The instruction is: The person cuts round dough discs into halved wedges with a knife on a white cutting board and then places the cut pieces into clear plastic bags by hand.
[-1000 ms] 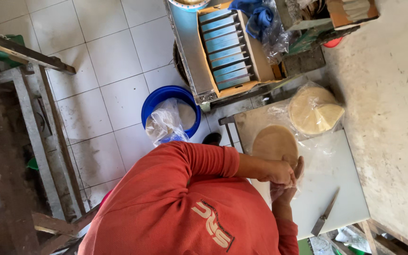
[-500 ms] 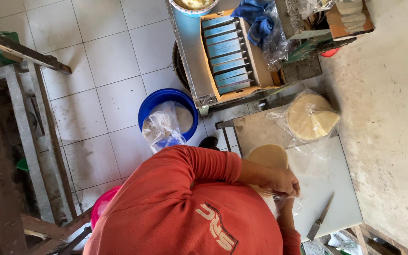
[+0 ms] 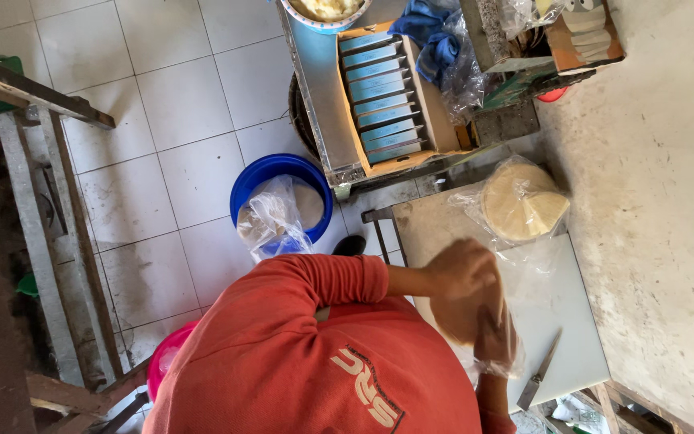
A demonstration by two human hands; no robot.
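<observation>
We hold a thin round flatbread [image 3: 455,317] low over the white cutting board [image 3: 560,305] on the surface, our left hand [image 3: 459,269] closed over its upper edge and our right hand [image 3: 496,337] pinching it together with a clear plastic bag [image 3: 501,366]. We think the soft, pale brown disc could tear or fold if we pull unevenly, or the bag could slip, and the knife [image 3: 538,371] lies near

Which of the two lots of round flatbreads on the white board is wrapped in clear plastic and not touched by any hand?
The stack of flatbreads at the board's far end, near the metal machine. The other flatbread is between both hands.
</observation>
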